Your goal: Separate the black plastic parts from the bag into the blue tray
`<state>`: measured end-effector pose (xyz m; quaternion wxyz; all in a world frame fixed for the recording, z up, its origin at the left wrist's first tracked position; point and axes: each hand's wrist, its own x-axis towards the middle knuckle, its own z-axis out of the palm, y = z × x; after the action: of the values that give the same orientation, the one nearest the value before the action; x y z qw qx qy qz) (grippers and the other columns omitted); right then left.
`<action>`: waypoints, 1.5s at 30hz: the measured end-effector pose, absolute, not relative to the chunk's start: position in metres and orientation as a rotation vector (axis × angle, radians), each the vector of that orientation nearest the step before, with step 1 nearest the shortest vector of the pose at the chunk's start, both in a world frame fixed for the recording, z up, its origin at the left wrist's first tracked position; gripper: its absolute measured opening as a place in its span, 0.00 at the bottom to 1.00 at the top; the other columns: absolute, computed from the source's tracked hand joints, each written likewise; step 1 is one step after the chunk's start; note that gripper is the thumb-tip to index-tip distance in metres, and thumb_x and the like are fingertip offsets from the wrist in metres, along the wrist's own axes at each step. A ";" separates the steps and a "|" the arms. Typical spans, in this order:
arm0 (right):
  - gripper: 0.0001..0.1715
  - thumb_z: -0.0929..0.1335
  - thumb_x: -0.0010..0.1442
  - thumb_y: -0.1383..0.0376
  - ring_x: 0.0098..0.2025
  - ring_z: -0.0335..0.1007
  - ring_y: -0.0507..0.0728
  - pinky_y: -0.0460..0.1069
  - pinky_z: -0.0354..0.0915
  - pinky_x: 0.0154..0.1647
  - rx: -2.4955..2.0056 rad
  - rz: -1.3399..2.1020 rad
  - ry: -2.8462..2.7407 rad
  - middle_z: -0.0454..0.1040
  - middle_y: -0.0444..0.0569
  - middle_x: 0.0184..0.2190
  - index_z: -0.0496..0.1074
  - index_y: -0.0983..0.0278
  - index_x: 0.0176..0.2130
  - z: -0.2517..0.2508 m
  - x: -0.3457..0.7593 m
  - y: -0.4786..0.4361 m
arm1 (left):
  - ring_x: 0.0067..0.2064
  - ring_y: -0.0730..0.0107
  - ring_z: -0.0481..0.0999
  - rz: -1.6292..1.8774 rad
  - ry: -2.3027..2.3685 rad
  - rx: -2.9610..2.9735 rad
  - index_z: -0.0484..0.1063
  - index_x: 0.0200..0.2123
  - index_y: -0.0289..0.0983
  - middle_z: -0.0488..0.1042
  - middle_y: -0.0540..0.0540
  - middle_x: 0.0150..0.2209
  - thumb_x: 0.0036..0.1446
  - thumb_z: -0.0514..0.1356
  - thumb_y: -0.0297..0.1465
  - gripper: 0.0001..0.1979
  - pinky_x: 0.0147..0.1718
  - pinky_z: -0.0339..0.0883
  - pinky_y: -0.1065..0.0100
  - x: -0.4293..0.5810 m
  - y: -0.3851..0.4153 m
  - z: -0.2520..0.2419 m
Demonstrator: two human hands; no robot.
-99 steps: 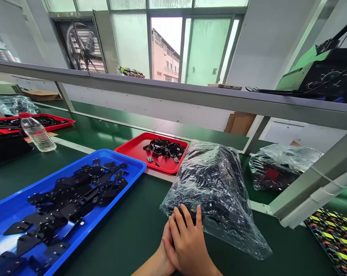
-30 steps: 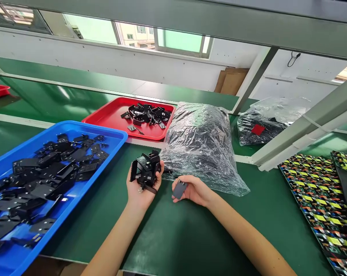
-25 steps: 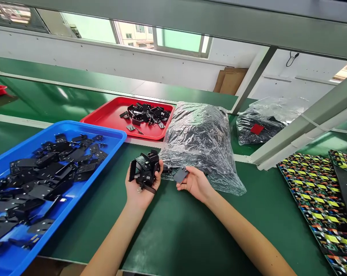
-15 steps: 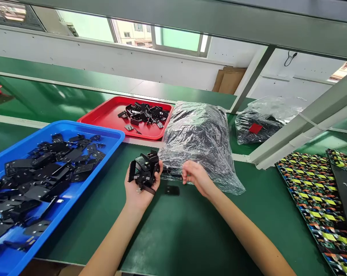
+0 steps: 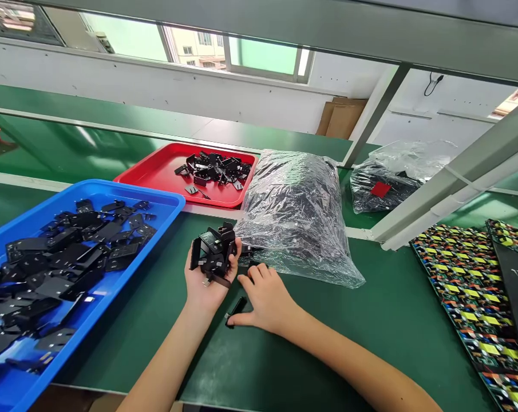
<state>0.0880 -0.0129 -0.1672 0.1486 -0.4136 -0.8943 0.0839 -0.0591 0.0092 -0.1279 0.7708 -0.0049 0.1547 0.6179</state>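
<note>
Head view: just left of the bag's [image 5: 295,209] near edge, the left hand [image 5: 208,290] grips a cluster of parts [image 5: 216,252], palm up. In front of the bag, the right hand [image 5: 267,300] is spread, a loose part [image 5: 237,309] at its thumb tip. The red tray [image 5: 149,171] adjoins the bag's left side.

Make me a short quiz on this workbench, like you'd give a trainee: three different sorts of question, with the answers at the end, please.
1. Multiple choice: what does the left hand hold?
A) a water bottle
B) a cluster of black parts
C) a screwdriver

2. True or false: the blue tray lies nearer the person than the red tray.

3. Short answer: what colour is the tabletop under the right hand?

Key: 1 B; 2 true; 3 green.
</note>
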 end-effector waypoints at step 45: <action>0.19 0.64 0.58 0.54 0.29 0.70 0.52 0.46 0.63 0.29 -1.276 1.254 -1.857 0.75 0.47 0.29 0.75 0.66 0.31 -0.157 0.107 0.029 | 0.44 0.58 0.74 1.361 0.387 -0.002 0.67 0.49 0.38 0.73 0.38 0.43 0.57 0.51 0.40 0.20 0.27 0.74 0.69 -0.059 0.011 -0.126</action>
<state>0.1065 0.0292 -0.1571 0.2776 -0.4754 -0.6918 0.4672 -0.0587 0.0112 -0.1262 0.7601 -0.0011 0.1775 0.6250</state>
